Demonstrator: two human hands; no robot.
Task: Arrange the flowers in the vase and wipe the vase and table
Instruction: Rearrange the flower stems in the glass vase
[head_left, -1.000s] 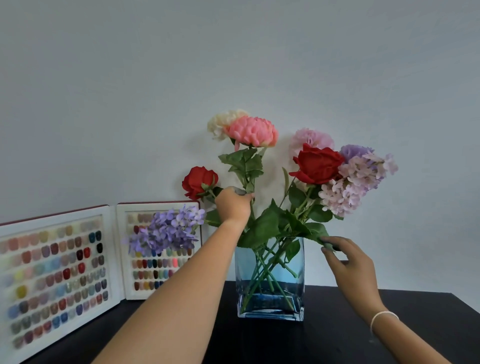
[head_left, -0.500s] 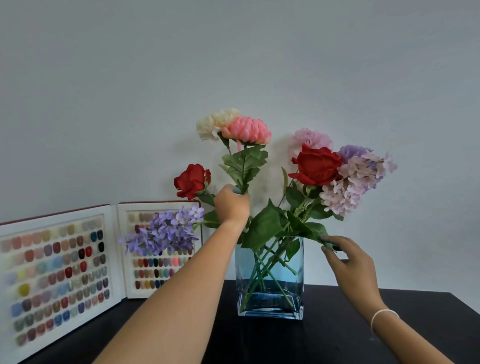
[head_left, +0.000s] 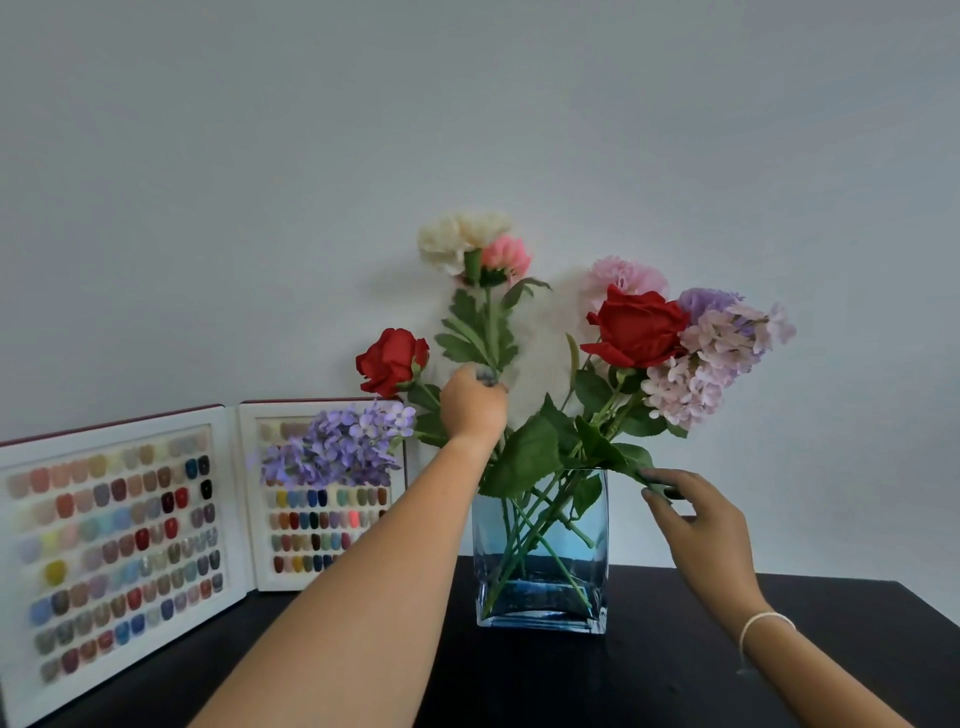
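1. Black tabletop (head_left: 675, 675) against a pale grey wall (head_left: 467, 104) carries a square blue-tinted glass vase (head_left: 540, 597) of artificial flowers.
2. Left hand (head_left: 472, 405) has its fingers closed around the green stem (head_left: 489, 332) of the cream and pink blooms (head_left: 470, 241).
3. Right hand (head_left: 701, 525), fingers loosely spread, touches a green leaf (head_left: 631, 460) beside the vase rim.

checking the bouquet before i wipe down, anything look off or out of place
Nothing spilled or broken. The purple flower spray droops out sideways to the left, well below the other blooms and across the nail colour chart. The left hand grips the cream and pink stems; the vase stands upright.
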